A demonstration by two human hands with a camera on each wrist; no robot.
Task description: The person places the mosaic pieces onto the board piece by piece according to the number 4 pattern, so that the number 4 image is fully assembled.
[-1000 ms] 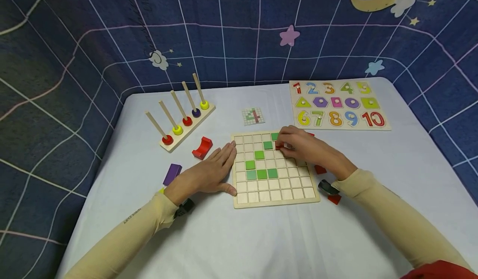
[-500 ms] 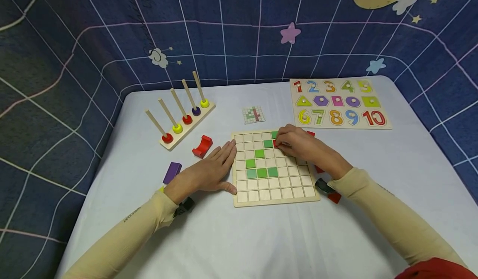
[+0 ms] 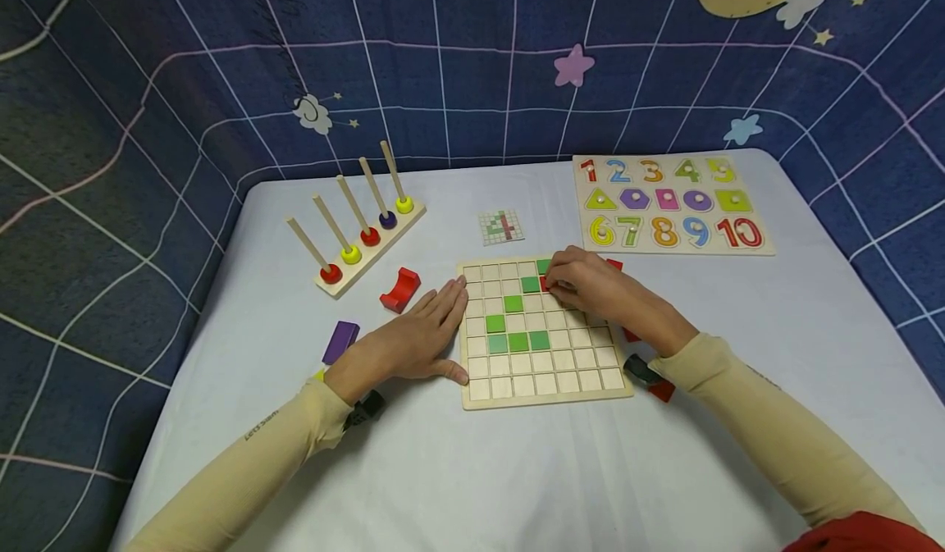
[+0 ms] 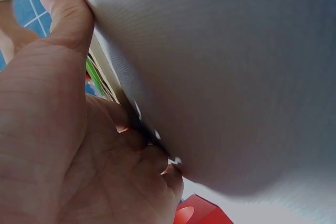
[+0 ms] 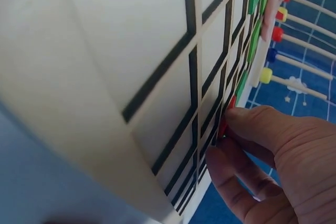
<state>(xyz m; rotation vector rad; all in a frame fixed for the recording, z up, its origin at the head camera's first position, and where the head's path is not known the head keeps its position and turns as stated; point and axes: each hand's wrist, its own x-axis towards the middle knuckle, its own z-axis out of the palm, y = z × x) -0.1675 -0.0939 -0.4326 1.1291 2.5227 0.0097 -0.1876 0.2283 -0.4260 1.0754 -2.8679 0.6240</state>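
Observation:
A wooden grid board (image 3: pixel 542 402) lies on the white table, with several green tiles (image 3: pixel 518 341) in its cells, running diagonally and then along a row. Near the board's far edge my right hand (image 3: pixel 594 285) pinches a red square tile (image 3: pixel 545 284) beside the green ones. The right wrist view shows the thumb on that red tile, low at a cell; whether it is fully seated is hard to tell. My left hand (image 3: pixel 421 335) rests at the board's left edge, fingers straight and touching its frame. In the left wrist view the thumb meets the board's side.
Behind the board lies a small pattern card (image 3: pixel 501 228). A peg stand with rings (image 3: pixel 369 248) is at back left, a number puzzle (image 3: pixel 672 206) at back right. A red arch block (image 3: pixel 401 291) and purple block (image 3: pixel 341 343) lie left; red tiles (image 3: pixel 662 390) lie right.
Over the first half second my right hand shifted slightly left with the red tile, which sits closer to the green tiles. Since then it has stayed still. My left hand has not moved.

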